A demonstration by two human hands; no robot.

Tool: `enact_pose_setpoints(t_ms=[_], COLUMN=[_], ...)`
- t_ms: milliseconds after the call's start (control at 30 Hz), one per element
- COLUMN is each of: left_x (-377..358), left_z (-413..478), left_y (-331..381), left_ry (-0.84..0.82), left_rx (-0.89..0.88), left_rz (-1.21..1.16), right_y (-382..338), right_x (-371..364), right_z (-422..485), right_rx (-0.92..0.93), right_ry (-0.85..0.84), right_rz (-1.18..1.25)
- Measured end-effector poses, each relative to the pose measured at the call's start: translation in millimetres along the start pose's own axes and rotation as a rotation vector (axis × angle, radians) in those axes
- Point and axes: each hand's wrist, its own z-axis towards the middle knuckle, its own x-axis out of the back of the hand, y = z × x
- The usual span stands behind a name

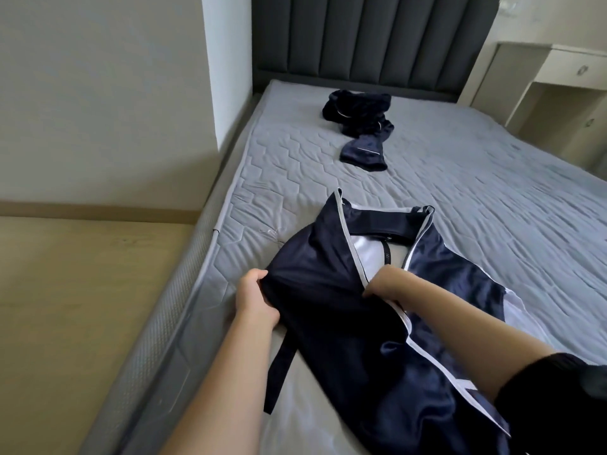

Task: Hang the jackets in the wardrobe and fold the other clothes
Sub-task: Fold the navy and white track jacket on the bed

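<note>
Early in the job, by the look of things: nothing folded anywhere in view, nothing hung, no wardrobe in sight at all. Still to handle, a second dark garment [361, 123] with pale piping, crumpled in a heap far up the mattress [460, 178] near the grey headboard [361, 37], well apart from the work in hand.

Busy now with the navy garment [331, 310], spread on the near part of the mattress close to its left edge. Gripping a bunched fold at its left side with the left hand [254, 298], fingers curled round the cloth. Clutching the white-piped front edge with the right hand [381, 284], closed like a fist (fingertips hidden behind the wrist).

Shiny, satin-like cloth, dark blue outside and pale inside, opened down the front, collar end pointing toward the headboard. Trailing a dark strap [282, 366] down past the left forearm. Hard to say whether jacket for hanging or top for folding; probably being straightened first either way. Slippery stuff, likely to slide out of any loose fold.
</note>
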Motion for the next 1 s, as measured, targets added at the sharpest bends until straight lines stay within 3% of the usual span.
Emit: enact_pose_setpoints(t_ms=[67, 200, 333, 467, 567, 633, 700, 767, 833, 867, 933, 1000], left_x=[-1.2, -1.3, -1.4, -4.7, -6.0, -6.1, -4.8, -7.2, -12.9, -16.2, -23.2, -24.4], left_z=[2.5, 7.7, 4.5, 2.5, -0.9, -11.9, -20.1, -28.5, -38.6, -43.9, -58.1, -66.9], left_y=[0.7, 5.2, 0.5, -5.4, -12.9, -18.2, -25.0, -33.4, -42.5, -47.7, -63.4, -85.0], left_ry=[-0.002, 0.003, 0.077, 0.156, 0.272, 0.307, 0.316, 0.215, -0.059, -0.239, -0.534, -0.593], left_rx=[0.016, 0.076, 0.04, -0.023, -0.297, -0.57, -0.917, -1.278, -1.475, -1.471, -1.273, -1.071], left_rz=[0.034, 0.225, 0.267, 0.195, 0.541, 0.774, 1.066, 1.362, 1.518, 1.573, 1.817, 2.121], right_y=[-2.8, -17.5, -23.0, -7.0, -2.5, 2.9, 18.5, 39.8, 60.8, 70.8, 91.0, 104.8], right_x=[5.0, 14.1, 9.3, 6.9, 1.2, 2.0, 6.5, 10.1, 11.1, 11.3, 12.5, 14.7], right_z=[-4.3, 1.6, 16.4, 18.1, 8.6, -6.4, -20.8, -32.7, -42.8, -47.4, -57.2, -67.0], right_rx=[-0.022, -0.029, 0.1, 0.119, 0.316, 0.449, 0.458, 0.352, 0.238, 0.191, 0.115, 0.069], right_ry=[-0.146, -0.322, 0.083, 0.258, 0.457, 0.64, 0.697, 0.634, 0.502, 0.423, 0.281, 0.185], right_rz=[-0.14, -0.093, -0.127, -0.333, -0.215, -0.062, 0.013, 0.003, -0.001, 0.0, -0.04, -0.137])
